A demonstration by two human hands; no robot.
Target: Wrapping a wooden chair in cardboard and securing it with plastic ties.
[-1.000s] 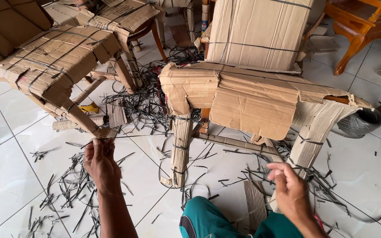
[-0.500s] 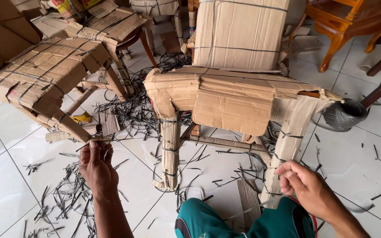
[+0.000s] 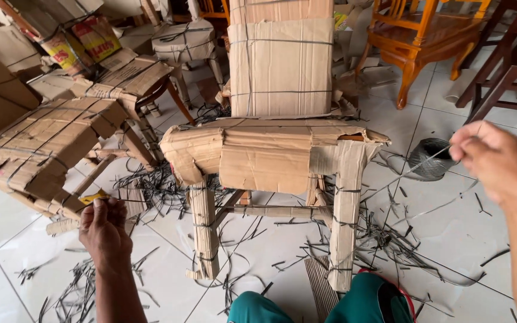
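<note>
Rising right hand, strap drawn taut.

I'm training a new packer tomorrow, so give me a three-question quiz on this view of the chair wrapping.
1. True or false: the seat and front legs of the cardboard-wrapped chair are covered in cardboard.
2. Which hand is raised higher? A) left hand B) right hand
3. Fill in: the dark roll of strapping sits on the tiled ____, to the chair's right as seen.

Key
1. True; thin dark bands also ring the legs.
2. B; it pinches a thin strap running down toward the chair's leg.
3. floor, which is littered with dark strap offcuts.
</note>
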